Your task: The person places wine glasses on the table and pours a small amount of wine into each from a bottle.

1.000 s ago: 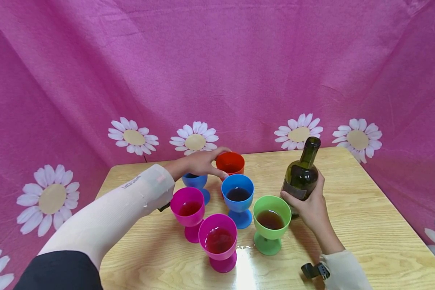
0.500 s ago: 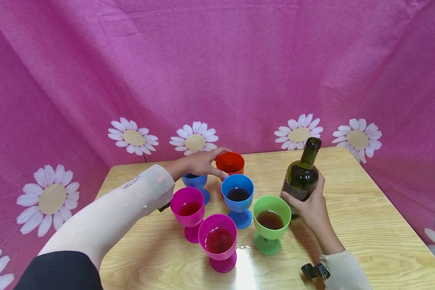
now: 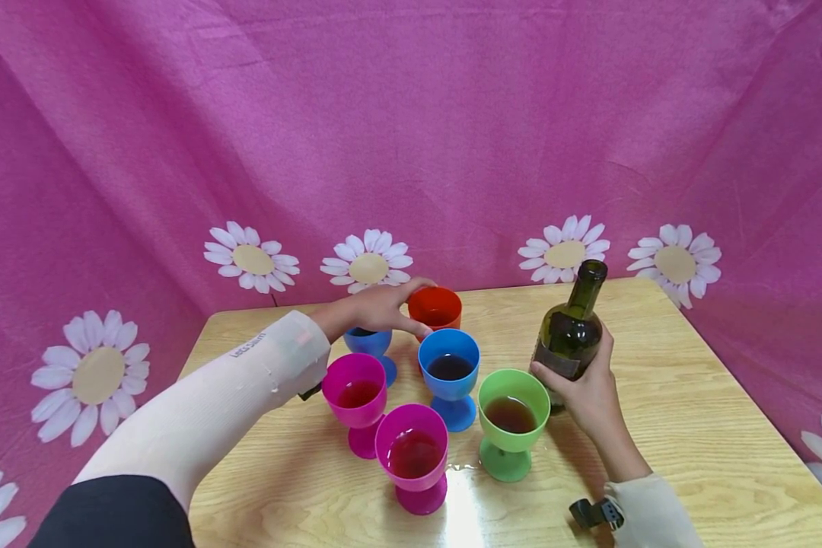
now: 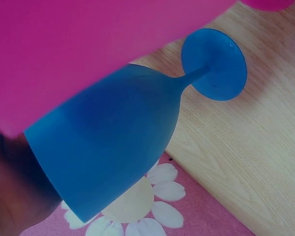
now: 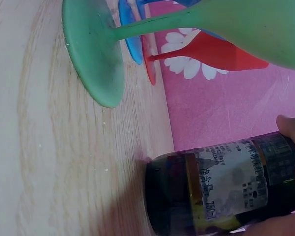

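At the back of the table, my left hand (image 3: 383, 308) holds a red goblet (image 3: 434, 308), its thumb on the near side and its fingers round the far side. The goblet's stem is hidden behind a blue goblet (image 3: 450, 364) with dark liquid in it. On the right, my right hand (image 3: 589, 388) grips a dark green wine bottle (image 3: 568, 335) round its body. The bottle is upright and uncapped; in the right wrist view its white label (image 5: 233, 177) shows, and its base is at the tabletop. A green goblet (image 3: 514, 411) with brown liquid stands just left of the bottle.
Two pink goblets (image 3: 414, 457) with red liquid stand at the front left. Another blue goblet (image 4: 113, 132) is under my left wrist. A small wet patch (image 3: 462, 466) lies by the green goblet. A pink flowered cloth (image 3: 411, 152) hangs behind the wooden table (image 3: 692, 411).
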Motion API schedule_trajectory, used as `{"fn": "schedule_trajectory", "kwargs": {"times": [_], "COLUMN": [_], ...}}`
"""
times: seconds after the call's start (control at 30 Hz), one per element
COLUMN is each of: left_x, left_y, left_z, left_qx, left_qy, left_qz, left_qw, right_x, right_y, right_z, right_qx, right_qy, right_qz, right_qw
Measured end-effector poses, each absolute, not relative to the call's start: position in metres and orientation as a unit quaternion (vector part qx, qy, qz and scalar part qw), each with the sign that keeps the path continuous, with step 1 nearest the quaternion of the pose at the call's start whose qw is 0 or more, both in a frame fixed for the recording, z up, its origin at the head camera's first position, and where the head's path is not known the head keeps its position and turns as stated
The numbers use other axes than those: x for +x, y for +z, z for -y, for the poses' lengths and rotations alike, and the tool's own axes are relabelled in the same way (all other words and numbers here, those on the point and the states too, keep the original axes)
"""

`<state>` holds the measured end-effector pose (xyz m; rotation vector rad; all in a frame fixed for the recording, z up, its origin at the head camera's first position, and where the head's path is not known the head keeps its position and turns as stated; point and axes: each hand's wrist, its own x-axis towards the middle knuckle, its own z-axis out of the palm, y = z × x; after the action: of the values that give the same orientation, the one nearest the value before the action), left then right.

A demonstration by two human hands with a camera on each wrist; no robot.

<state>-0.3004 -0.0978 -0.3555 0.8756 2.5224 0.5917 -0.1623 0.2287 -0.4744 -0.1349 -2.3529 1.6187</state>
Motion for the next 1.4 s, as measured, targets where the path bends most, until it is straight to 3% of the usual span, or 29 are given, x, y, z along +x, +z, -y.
{"fn": "schedule_trajectory", "kwargs": {"times": [0.97,1.17,1.4], "left_x": [-0.299,-0.297,-0.294], "left_y": [-0.350,-0.348,-0.347], "left_z": [0.095,0.093,0.092], "left_qx": [0.306,0.308,0.313], "left_qy": [0.198,0.182,0.137], "left_qz": [-0.902,-0.907,-0.920], "left_qw": [0.232,0.223,0.193], "right_x": [-0.147,-0.134,-0.116], "right_y": [-0.456,-0.442,-0.424], "right_z": [-0.235,-0.233,-0.225], "right_qx": [-0.034,-0.053,-0.069], "right_qy": [0.544,0.496,0.415], "right_qz": [0.828,0.851,0.874], "right_qw": [0.128,0.162,0.244]}}
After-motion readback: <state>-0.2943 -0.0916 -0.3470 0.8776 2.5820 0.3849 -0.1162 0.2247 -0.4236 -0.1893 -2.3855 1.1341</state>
